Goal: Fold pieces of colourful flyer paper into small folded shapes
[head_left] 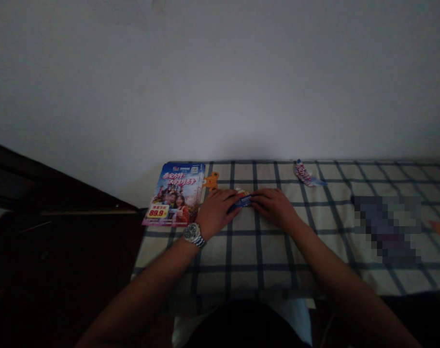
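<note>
A small folded piece of printed paper, blue with red and cream, lies low over the checked cloth between my hands. My left hand, with a metal watch on the wrist, has its fingers closed on the paper's left end. On the right end, the fingers of my right hand are pressed together at the edge. Parts of the paper are hidden under the fingertips. Just left of my left hand lies a stack of glossy flyers in blue and pink.
The table has a blue-and-cream checked cloth and stands against a pale wall. A folded paper piece lies at the back right. Further right is a dark, pixelated item. An orange bear figure shows beside the flyers.
</note>
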### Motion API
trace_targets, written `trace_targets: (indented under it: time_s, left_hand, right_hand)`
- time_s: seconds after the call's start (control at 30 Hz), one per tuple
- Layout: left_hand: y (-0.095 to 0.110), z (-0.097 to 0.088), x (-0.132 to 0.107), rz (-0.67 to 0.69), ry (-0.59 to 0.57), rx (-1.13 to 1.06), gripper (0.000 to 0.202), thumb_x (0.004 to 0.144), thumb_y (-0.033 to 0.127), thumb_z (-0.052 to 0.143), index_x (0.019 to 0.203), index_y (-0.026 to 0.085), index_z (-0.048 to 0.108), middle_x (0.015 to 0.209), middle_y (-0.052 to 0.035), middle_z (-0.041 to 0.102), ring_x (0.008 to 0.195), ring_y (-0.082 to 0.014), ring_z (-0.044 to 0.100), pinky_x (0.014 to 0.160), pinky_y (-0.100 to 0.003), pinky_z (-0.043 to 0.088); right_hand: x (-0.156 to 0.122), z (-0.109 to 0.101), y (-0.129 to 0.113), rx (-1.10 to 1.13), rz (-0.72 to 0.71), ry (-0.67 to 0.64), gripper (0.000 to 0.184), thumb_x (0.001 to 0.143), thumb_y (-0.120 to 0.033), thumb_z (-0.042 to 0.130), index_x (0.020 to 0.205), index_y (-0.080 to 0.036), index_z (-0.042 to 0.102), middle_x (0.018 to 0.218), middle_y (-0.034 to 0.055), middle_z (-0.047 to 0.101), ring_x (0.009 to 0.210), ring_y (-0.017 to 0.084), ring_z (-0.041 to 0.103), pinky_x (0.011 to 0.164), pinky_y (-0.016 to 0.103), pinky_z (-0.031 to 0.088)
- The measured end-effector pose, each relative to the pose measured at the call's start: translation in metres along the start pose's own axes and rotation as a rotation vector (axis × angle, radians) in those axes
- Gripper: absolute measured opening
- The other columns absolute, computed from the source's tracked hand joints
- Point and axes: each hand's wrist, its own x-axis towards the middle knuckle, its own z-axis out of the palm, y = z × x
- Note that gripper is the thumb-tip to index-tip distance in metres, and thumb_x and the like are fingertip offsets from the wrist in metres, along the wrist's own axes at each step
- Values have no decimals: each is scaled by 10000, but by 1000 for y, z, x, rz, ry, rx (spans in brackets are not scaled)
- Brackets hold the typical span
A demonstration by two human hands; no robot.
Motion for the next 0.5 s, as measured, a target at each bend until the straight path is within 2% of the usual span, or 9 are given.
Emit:
trace_targets:
  time_s: [0.5]
  left_hand:
    - [3,-3,1,10,22,-11,313,984,332,621,1289,274,666,1363,-32,661,1263,-248,582,1121,-485,414]
  right_hand:
    - [3,5,-1,50,-35,5,196,1007,-321,610,1150,-247,723,1192,83,719,1103,252,648,974,437,523]
